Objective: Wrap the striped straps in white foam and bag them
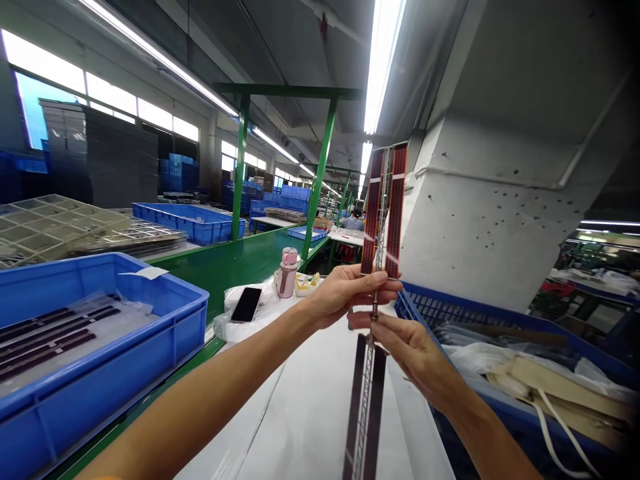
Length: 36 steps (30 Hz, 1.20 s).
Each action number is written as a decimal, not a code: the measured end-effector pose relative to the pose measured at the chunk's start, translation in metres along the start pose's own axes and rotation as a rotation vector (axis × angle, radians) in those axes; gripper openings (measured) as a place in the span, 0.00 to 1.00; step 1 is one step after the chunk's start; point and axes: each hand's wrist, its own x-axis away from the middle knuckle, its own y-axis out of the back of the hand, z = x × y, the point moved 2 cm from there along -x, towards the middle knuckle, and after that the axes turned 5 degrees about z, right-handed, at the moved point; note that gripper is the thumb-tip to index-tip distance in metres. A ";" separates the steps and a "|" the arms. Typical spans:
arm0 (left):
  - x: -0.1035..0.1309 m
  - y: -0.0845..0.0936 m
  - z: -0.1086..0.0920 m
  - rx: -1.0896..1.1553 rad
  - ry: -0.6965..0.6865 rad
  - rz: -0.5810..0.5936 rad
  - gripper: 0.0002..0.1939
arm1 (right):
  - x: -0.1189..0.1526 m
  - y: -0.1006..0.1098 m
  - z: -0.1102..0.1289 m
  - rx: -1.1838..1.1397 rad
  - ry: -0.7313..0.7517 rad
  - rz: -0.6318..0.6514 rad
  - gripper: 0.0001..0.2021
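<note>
Upright above the white table stands a long part with a silver lattice strut [383, 220] and dark reddish panels [399, 220] on both sides of it. My left hand [353, 290] is closed on it at the lower end of the upper panels. Just below, my right hand [403, 333] pinches the narrow metal joint [375, 308] in the middle. Under my right hand the lattice runs on down between two dark lower panels [376, 407], whose bottom ends leave the view.
A blue bin [115, 373] at the left holds similar dark strips. A phone [247, 305] on clear plastic and a pink bottle [287, 273] stand on the white table [310, 393]. At the right, a blue crate [465, 305] holds bags. A person [353, 221] is far back.
</note>
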 end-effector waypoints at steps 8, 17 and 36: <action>-0.004 0.005 0.007 -0.367 -0.148 -0.210 0.15 | -0.003 0.000 -0.005 0.400 -0.064 -0.292 0.19; -0.005 0.000 0.000 -0.184 -0.081 -0.026 0.14 | -0.003 0.002 0.000 -0.014 -0.001 -0.099 0.15; -0.007 0.001 0.005 -0.336 -0.167 -0.192 0.17 | -0.008 -0.001 -0.013 0.271 -0.025 -0.347 0.21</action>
